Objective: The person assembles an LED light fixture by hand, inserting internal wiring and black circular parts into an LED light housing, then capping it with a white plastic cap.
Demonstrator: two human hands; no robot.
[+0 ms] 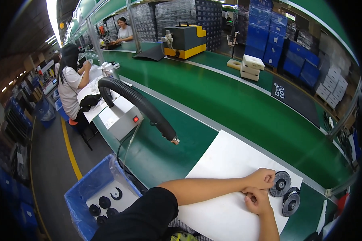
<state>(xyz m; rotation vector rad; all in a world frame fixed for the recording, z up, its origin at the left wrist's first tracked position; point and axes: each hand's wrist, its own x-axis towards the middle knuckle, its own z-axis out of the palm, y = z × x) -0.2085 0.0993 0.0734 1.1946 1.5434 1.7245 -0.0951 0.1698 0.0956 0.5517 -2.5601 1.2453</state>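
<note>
left hand (262, 178), right hand (258, 201) curled in, can't tell if holding | 2 gray discs (280, 184) at 4 o'clock, beside left hand | 1 bin (73, 203) at 7–8 o'clock: 4 black discs (104, 202), 1 crescent (120, 194) visible

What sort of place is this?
Probably a factory assembly line: there's what looks like a long green conveyor belt, a blue bin of round black parts, and stacked blue crates behind.

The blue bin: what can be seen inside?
Black discs and a black crescent lie on a pale surface. The sleeve covers part of the bin, hiding anything there.
</note>
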